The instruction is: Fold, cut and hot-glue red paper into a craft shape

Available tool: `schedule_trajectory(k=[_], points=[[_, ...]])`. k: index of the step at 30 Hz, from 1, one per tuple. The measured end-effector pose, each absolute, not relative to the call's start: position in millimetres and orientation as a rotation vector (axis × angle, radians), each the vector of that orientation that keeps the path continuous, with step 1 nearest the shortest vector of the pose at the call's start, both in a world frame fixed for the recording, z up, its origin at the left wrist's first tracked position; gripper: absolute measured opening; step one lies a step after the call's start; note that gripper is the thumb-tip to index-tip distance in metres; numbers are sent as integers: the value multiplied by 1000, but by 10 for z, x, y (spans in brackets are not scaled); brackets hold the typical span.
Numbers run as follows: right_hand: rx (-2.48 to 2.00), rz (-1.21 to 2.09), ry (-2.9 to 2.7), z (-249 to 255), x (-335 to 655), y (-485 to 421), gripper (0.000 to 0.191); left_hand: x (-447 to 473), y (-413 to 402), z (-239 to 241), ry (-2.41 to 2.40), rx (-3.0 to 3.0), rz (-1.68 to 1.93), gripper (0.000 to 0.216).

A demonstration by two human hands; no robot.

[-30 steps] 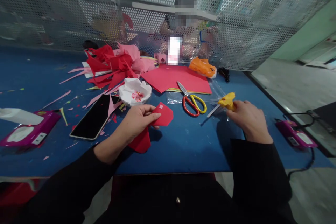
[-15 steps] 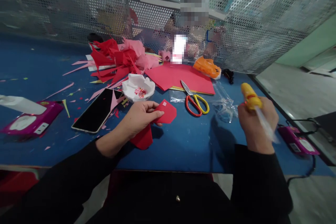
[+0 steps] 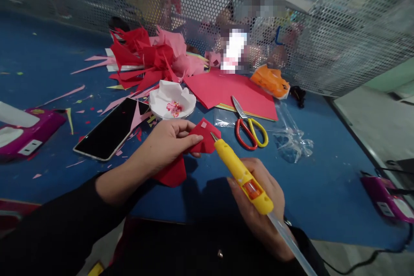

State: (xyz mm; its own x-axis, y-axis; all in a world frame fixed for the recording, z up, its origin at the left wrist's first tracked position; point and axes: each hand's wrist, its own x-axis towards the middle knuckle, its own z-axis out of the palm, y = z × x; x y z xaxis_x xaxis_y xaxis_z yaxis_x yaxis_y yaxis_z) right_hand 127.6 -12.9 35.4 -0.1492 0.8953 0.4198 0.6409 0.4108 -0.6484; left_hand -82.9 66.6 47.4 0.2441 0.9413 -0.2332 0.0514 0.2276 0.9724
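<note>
My left hand point(image 3: 164, 144) pinches a folded red paper piece point(image 3: 203, 136) with a small pale square on it, held just above the blue table point(image 3: 323, 189). My right hand point(image 3: 258, 198) grips a yellow glue gun point(image 3: 241, 174) with a clear glue stick trailing from its back. The gun's nozzle tip touches or nearly touches the red paper's upper edge. A second red flap point(image 3: 171, 173) hangs below my left hand.
Red-and-yellow scissors point(image 3: 250, 127), red paper sheets point(image 3: 231, 90), a white paper bowl point(image 3: 173, 103), a black phone point(image 3: 110, 128), a heap of red and pink scraps point(image 3: 148, 58), an orange object point(image 3: 270, 81), clear plastic bags point(image 3: 291, 138), magenta boxes point(image 3: 22, 131) left and right point(image 3: 386, 198). A person sits behind the perforated screen.
My right hand lifted the glue gun from the table at the right, swung it around and brought its nozzle to the red paper. My left hand kept holding the paper.
</note>
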Motion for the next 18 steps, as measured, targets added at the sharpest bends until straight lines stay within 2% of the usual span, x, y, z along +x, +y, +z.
schedule_trajectory(k=[18], points=[[-1349,395,-1982,305,1293,-97,4,-834,641,472,1140,1222,814,16]])
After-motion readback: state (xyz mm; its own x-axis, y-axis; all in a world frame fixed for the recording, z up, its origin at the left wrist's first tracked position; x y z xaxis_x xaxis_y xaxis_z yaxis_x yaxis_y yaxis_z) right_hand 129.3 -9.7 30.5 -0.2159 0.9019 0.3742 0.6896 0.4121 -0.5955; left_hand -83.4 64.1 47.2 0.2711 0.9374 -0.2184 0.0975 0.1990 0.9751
